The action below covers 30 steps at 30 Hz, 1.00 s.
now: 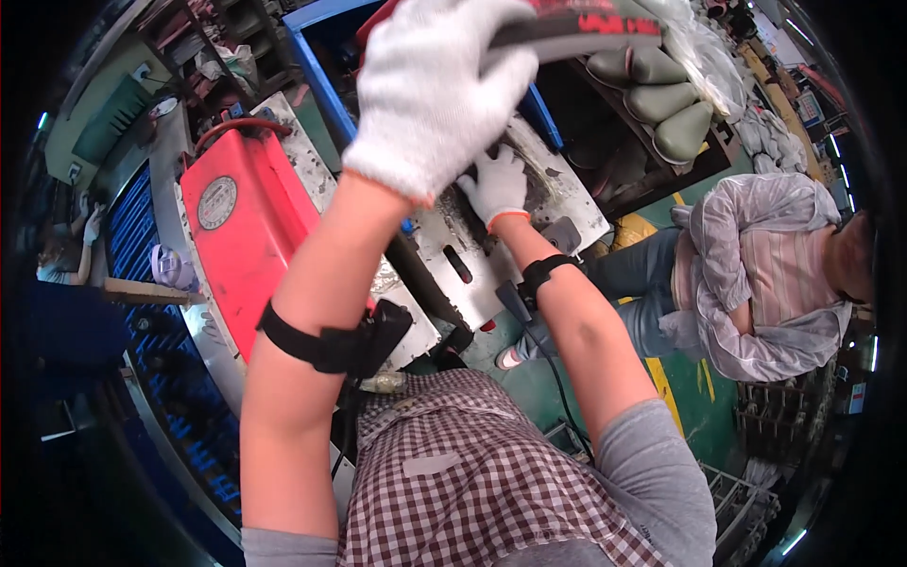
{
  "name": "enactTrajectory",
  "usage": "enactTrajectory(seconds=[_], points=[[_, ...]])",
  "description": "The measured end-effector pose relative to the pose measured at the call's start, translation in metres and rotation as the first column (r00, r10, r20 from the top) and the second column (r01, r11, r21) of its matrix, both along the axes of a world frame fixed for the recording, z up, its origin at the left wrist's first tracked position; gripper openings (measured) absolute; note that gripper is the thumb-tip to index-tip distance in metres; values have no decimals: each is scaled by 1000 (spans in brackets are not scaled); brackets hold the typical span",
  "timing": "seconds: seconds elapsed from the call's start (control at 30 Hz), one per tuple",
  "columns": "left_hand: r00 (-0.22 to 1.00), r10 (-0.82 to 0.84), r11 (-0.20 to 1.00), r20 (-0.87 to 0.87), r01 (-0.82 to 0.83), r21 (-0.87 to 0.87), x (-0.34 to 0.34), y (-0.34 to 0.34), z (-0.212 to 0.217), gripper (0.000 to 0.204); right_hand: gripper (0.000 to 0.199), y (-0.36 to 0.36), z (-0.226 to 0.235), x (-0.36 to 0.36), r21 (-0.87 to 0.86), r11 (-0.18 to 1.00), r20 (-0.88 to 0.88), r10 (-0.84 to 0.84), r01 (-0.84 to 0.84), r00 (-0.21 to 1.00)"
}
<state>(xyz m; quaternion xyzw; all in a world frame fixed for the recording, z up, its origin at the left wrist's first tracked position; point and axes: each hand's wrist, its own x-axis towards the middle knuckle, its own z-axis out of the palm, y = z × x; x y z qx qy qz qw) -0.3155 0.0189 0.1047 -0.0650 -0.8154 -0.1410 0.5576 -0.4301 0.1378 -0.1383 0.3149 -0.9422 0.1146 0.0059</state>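
My left hand (439,90), in a white knitted glove, is raised at the top of the view. Its thumb and fingers close around a dark, curved, shoe-like piece (576,33) with red patches; the piece runs out past the upper edge, so its full shape is hidden. Lower and to the right, my right hand (499,184), gloved the same way, has its fingers spread over the dark-stained middle of a white machine top (472,260). I make out nothing in its grip. Black straps with small boxes sit on both forearms.
A red machine cover (248,213) stands on the left. Beyond my hands is a blue-edged bin (326,71). Several olive shoe-shaped forms (682,130) lie on a dark rack at the right. Nearby stands a person with folded arms (756,274). Far left, another person's gloved hand (93,225) shows.
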Motion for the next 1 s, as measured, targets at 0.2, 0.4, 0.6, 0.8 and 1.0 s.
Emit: enactTrajectory(seconds=[0.2,0.4,0.6,0.8,1.0], points=[[991,-133,970,9,128,205,-11,-28,36,28,66,13,16,-47,-248,969,281,82,-10,956],[998,21,981,51,-31,192,-5,-31,27,52,55,66,46,-7,-431,738,865,175,519,470],[970,-225,467,89,27,884,57,-22,-61,76,56,125,49,82,-388,432,806,587,814,73],[920,-387,-278,-63,-51,959,131,-4,-144,70,66,160,36,144,-382,476,742,669,792,-44],[857,-432,-430,-281,78,899,181,10,-166,41,73,159,34,190,-246,543,737,643,803,-209]])
